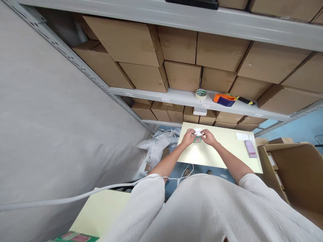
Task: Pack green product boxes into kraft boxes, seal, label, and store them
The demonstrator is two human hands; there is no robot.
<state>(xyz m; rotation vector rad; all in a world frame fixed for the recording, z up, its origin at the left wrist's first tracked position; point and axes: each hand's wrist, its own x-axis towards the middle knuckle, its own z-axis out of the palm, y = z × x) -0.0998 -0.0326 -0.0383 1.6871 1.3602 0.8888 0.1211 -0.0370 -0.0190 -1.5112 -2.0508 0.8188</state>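
Observation:
Between my two hands is a small white piece of paper (198, 131), over the pale yellow table (202, 156). My left hand (188, 137) pinches its left side, and my right hand (209, 137) grips the right side with bent fingers. Just below the paper, a small green packet with a pinkish middle (197, 139) shows between the hands. Whether the fingers also touch this packet is too small to tell.
Shelves with cardboard boxes (180, 75) rise behind the table. A tape roll (201, 94), an orange-and-blue tool (224, 99) and a black-and-yellow cutter (245, 101) lie on one shelf. An open carton (292, 171) stands right; crumpled white wrapping (157, 148) lies left. A white cable (75, 198) crosses left.

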